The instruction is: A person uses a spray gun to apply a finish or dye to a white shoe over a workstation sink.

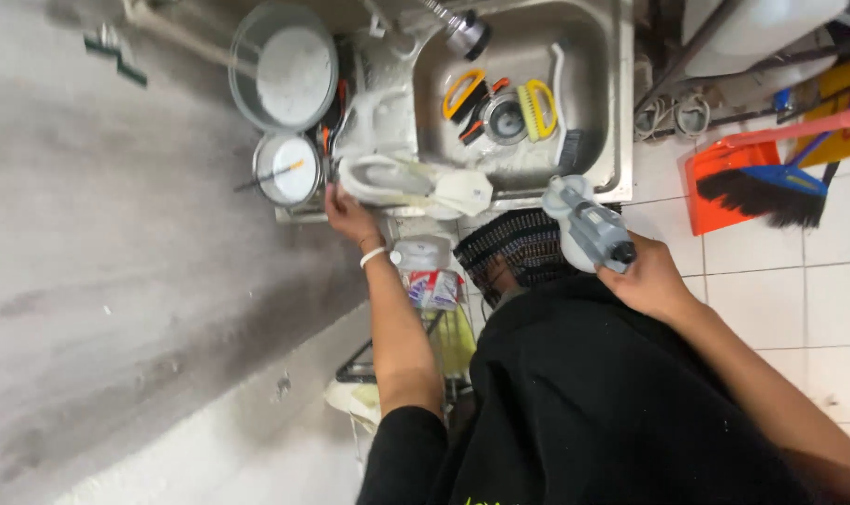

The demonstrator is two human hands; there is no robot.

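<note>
My left hand (348,213) rests on the front edge of the counter, fingers curled by a white plastic jug (380,178) lying beside the steel sink (612,112). A white band circles that wrist. My right hand (651,277) grips a grey and white spray bottle (589,231), held above the sink's near rim with its nozzle toward the basin. Inside the basin lie a yellow scrub brush (539,108), an orange-handled tool (464,92) and a round drain strainer (504,120).
Two round metal pans (285,65) (288,169) sit left of the sink by a grey wall. A faucet head (467,36) hangs over the basin. An orange dustpan (720,182) and broom (766,192) lie on the white tiled floor. Bottles (430,276) stand on a low rack.
</note>
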